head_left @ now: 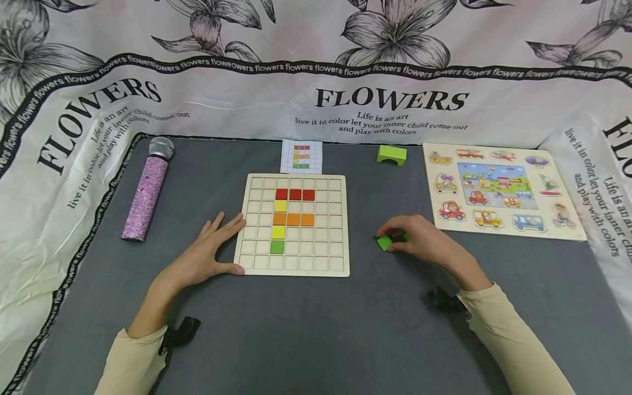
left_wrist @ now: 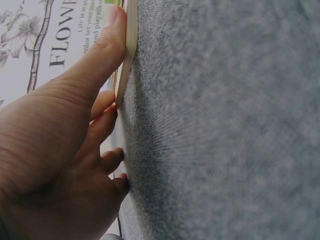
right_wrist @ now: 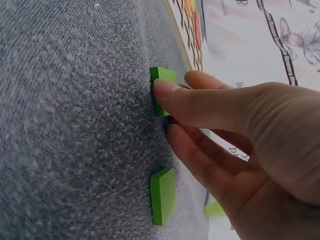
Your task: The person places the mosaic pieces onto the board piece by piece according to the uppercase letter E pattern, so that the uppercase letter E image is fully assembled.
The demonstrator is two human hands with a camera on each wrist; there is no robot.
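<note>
A wooden grid board (head_left: 321,258) carries red, yellow and orange tiles and one green tile (head_left: 277,247). My left hand (head_left: 207,249) rests at the board's left edge with its fingers spread; its thumb (left_wrist: 97,57) touches the near-left corner. To the right of the board, my right hand (head_left: 422,238) pinches a green square tile (right_wrist: 164,75) between thumb and fingers, low over the cloth. A second green tile (right_wrist: 163,197) lies on the cloth close by, mostly hidden under the hand in the head view.
Behind the board stands a pattern card (head_left: 301,164) with coloured squares. A green arch block (head_left: 391,154) sits to its right, then a vehicle picture puzzle (head_left: 498,219). A pink glittery microphone (head_left: 145,197) lies at the left on the grey cloth (head_left: 296,329).
</note>
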